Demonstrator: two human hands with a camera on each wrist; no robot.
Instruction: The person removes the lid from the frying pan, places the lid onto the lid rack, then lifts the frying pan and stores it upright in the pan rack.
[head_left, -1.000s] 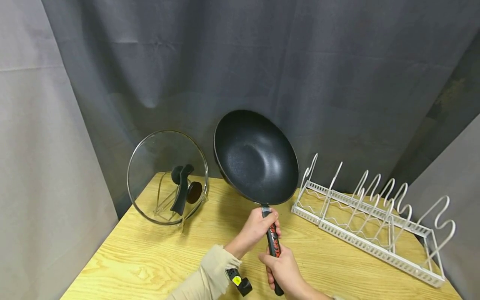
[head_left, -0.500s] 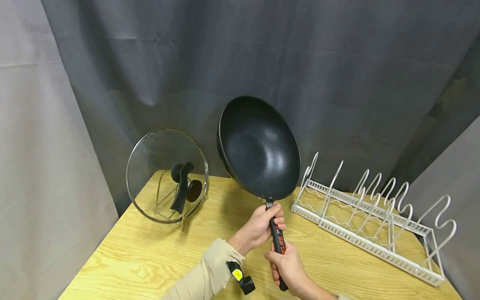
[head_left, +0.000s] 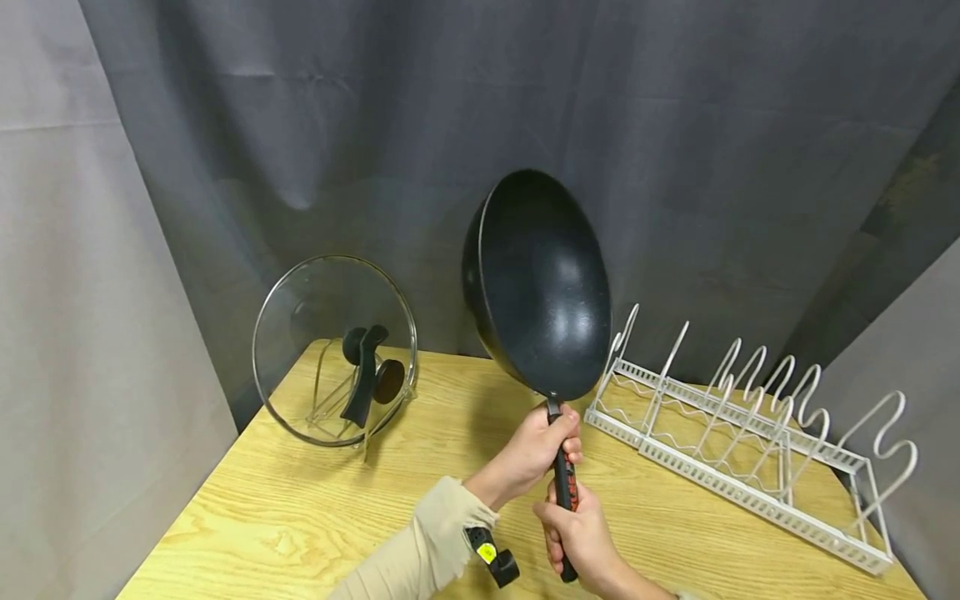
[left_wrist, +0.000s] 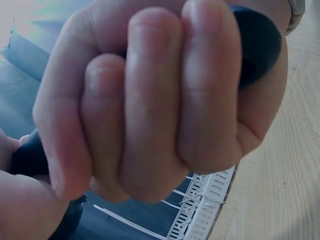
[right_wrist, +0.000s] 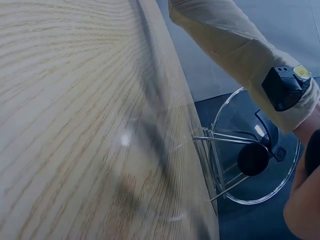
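A black wok (head_left: 551, 292) with a long black handle (head_left: 563, 483) is held up over the wooden table, its opening tilted toward me and turned partly to the right. Some of its outer wall shows on the left. My left hand (head_left: 531, 450) grips the handle just below the pan. Lower down, near the handle's butt, my right hand (head_left: 583, 533) holds it too. In the left wrist view the right hand (left_wrist: 155, 105) fills the middle, fingers curled round the handle, whose butt end (left_wrist: 257, 45) sticks out at the upper right.
A glass lid (head_left: 315, 317) with a dark handle leans in a small wire stand (head_left: 318, 392) on the table's (head_left: 285, 533) left. To the right stands a white wire pan rack (head_left: 720, 483) with several upright wavy dividers. A grey curtain (head_left: 390, 125) hangs behind.
The wok has risen and shifted right, turning so its opening looks narrower and more of its outer left side shows. Both hands moved right with the handle, keeping their grip.
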